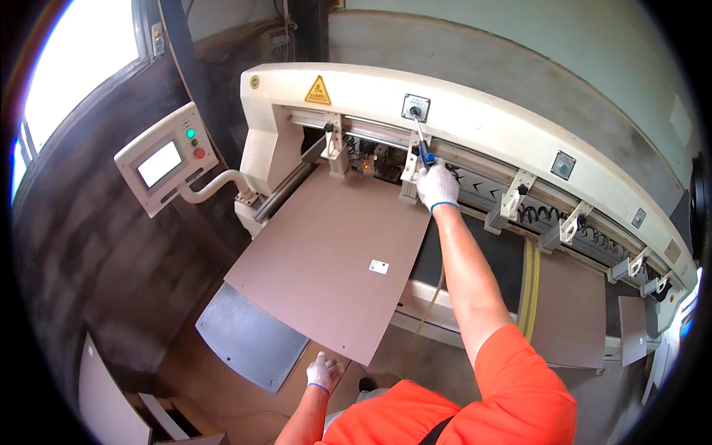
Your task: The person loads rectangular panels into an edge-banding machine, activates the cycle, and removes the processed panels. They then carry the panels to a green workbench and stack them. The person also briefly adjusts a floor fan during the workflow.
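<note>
My right hand (437, 185), in a white glove, is closed around an air blow gun (426, 153) with a blue handle. Its thin metal nozzle reaches up to a green push button (414, 110) on the machine's white beam, and its tip appears to touch it. A thin hose hangs below this hand. A large brown panel (326, 252) with a white label lies with its far edge under the machine's clamps. Just beyond the panel's near edge is my gloved left hand (325, 371), fingers curled over a brown surface; what they hold, if anything, is hidden.
At the left, a control box (165, 159) with a lit screen sits on a bent arm. A grey support plate (248, 337) shows under the panel. More brown panels (569, 308) rest at the machine's right; another panel (111, 393) leans at lower left. Several clamps (512, 199) line the beam.
</note>
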`<state>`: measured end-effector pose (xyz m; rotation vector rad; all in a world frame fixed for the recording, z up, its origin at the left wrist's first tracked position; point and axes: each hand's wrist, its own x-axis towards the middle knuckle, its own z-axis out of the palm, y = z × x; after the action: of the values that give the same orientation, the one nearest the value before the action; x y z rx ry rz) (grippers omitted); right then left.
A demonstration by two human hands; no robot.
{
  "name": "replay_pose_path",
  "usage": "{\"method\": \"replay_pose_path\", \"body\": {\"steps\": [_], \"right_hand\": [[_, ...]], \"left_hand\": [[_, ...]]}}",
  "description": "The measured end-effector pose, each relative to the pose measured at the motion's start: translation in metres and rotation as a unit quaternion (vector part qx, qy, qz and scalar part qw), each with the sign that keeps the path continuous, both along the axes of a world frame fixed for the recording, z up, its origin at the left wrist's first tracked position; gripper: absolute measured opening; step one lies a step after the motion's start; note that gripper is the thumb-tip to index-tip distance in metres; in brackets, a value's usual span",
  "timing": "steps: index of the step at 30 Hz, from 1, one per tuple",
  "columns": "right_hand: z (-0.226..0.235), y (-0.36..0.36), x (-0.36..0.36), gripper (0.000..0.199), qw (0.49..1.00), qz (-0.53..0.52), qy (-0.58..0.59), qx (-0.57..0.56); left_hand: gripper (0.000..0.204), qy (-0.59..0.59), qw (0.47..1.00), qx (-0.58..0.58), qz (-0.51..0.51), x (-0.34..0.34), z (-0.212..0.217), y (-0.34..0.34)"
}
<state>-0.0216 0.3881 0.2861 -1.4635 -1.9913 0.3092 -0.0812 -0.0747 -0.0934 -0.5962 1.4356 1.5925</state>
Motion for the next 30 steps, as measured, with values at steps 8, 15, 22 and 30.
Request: {"method": "replay_pose_path", "body": {"steps": [8,15,22,30], "right_hand": [[-0.064,-0.075,-0.011,0.047,0.981,0.188,-0.046,-0.009],[-0.189,-0.224,0.083,0.029,0.750,0.359,-0.101,-0.546],[-0.180,-0.372,0.109,0.036,0.603,0.459,-0.318,-0.570],[-0.179,-0.599,0.081,0.040,0.463,0.594,-0.439,-0.490]], "left_hand": [[0.037,-0.105,0.992,-0.005,0.073,0.034,-0.064,-0.158],[0.036,-0.114,0.979,-0.007,0.168,0.064,-0.065,-0.246],[0.046,-0.112,0.964,0.053,0.234,0.085,-0.050,-0.334],[0.058,-0.012,0.885,0.084,0.457,0.110,0.010,-0.532]]}}
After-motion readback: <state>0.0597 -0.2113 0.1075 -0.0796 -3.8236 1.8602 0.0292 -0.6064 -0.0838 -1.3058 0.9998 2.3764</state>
